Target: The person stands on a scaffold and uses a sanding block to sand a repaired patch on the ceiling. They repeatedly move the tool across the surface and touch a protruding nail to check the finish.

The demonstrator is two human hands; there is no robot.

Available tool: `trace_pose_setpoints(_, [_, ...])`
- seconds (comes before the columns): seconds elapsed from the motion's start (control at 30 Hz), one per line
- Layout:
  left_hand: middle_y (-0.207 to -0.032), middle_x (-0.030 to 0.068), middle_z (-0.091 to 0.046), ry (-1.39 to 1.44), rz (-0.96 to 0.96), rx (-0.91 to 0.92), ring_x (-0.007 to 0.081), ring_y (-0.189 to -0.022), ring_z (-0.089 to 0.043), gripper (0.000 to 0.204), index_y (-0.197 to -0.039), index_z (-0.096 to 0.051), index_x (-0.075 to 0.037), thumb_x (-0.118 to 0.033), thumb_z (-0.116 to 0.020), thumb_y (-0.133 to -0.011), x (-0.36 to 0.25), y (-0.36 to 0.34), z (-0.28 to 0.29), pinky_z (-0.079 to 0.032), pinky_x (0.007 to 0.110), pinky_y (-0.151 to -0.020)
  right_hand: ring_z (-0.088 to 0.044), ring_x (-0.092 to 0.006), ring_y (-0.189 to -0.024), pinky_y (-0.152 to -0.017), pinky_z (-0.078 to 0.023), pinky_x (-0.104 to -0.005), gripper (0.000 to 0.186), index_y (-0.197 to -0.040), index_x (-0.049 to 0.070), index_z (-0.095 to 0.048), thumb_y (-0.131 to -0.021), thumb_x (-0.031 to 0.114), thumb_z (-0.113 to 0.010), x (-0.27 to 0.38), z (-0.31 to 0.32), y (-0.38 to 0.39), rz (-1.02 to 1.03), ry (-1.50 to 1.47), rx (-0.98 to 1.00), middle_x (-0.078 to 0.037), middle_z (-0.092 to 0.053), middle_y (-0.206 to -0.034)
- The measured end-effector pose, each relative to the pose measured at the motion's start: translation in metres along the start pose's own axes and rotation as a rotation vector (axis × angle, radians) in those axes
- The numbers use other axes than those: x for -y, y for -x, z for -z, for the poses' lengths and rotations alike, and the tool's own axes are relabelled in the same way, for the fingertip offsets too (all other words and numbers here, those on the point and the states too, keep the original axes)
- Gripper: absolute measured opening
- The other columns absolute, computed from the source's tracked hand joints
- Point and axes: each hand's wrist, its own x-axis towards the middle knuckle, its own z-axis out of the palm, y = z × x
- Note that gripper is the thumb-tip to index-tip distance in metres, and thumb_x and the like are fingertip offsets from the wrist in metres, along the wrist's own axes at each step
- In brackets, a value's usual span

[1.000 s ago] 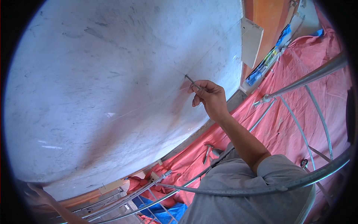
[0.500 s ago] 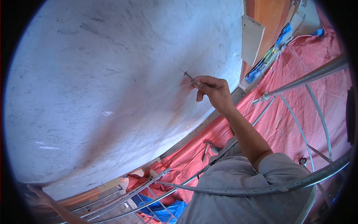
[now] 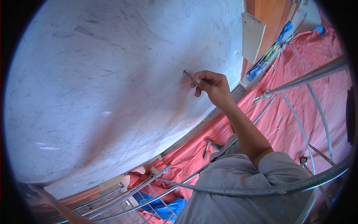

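My right hand (image 3: 210,84) is raised in front of a pale, scuffed wall surface (image 3: 130,56). Its thumb and fingers pinch a thin grey nail (image 3: 190,76), whose wider end points up and to the left, against or very near the surface. A faint thin line crosses the surface beside the hand. At the far lower left, my left hand (image 3: 40,196) stretches out with fingers apart, close to the surface's lower edge; the dark picture rim partly hides it, and I see nothing held in it.
Metal scaffold tubes (image 3: 261,190) curve around my body, with more rails (image 3: 298,80) at right. Red sheeting (image 3: 294,56) covers the area below, where a hammer (image 3: 207,148) lies beside my waist. Blue sheeting (image 3: 169,209) shows lower down. Wooden panels (image 3: 274,18) stand at upper right.
My right hand and the nail have shifted very slightly up and to the left. My left hand stays almost where it was.
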Motion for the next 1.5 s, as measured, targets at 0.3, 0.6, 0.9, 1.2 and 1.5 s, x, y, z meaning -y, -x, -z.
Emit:
trace_pose_setpoints(0.3, [-0.158, 0.0221, -0.055, -0.145, 0.052, -0.051, 0.0390, -0.138, -0.058, 0.084, -0.155, -0.050, 0.005, -0.055, -0.072, -0.102, 0.010, 0.002, -0.013, -0.047, 0.047, -0.119, -0.070, -0.0141, -0.069, -0.062, -0.055, -0.0301, 0.027, -0.109, -0.007, -0.076, -0.106, 0.019, -0.067, 0.039, 0.000, 0.011, -0.098, 0.069, -0.064, -0.010, -0.076, -0.088])
trace_pose_setpoints(0.6, [-0.143, 0.0333, -0.063, -0.339, 0.123, 0.122, 0.0433, -0.135, -0.060, 0.067, -0.141, -0.062, 0.009, -0.042, -0.076, -0.100, -0.081, 0.011, 0.023, -0.043, 0.048, -0.118, -0.057, -0.0086, -0.054, -0.046, -0.044, -0.0252, 0.029, -0.101, -0.002, -0.076, -0.100, 0.027, -0.075, -0.043, 0.038, -0.008, -0.061, 0.265, -0.240, -0.005, -0.067, -0.074])
trace_pose_setpoints(0.9, [-0.171, 0.0357, -0.029, 0.164, 0.105, -0.056, 0.0509, -0.160, -0.026, 0.092, -0.163, -0.036, 0.009, -0.049, -0.072, -0.102, -0.066, 0.013, 0.024, -0.023, 0.051, -0.130, -0.049, -0.0105, -0.040, -0.038, -0.037, -0.0263, 0.031, -0.094, -0.001, -0.069, -0.106, 0.027, -0.067, -0.011, -0.008, -0.003, 0.027, 0.258, -0.237, -0.002, -0.053, -0.065])
trace_pose_setpoints(1.2, [-0.171, 0.0330, -0.030, 0.189, 0.158, -0.038, 0.0486, -0.161, -0.027, 0.099, -0.164, -0.037, 0.004, -0.055, -0.077, -0.096, -0.066, 0.000, 0.029, -0.023, 0.051, -0.131, -0.048, -0.0112, -0.039, -0.038, -0.032, -0.0275, 0.036, -0.088, 0.003, -0.065, -0.106, 0.033, -0.068, -0.041, 0.003, -0.015, 0.068, 0.199, -0.295, -0.002, -0.053, -0.067])
trace_pose_setpoints(1.5, [-0.171, 0.0321, -0.032, 0.225, 0.163, -0.079, 0.0463, -0.161, -0.028, 0.099, -0.162, -0.042, 0.003, -0.057, -0.080, -0.093, -0.054, -0.035, 0.032, -0.025, 0.050, -0.130, -0.061, -0.0162, -0.050, -0.044, -0.042, -0.0336, 0.042, -0.096, 0.005, -0.070, -0.108, 0.044, -0.063, -0.003, -0.012, 0.026, -0.049, 0.184, -0.254, -0.004, -0.062, -0.073])
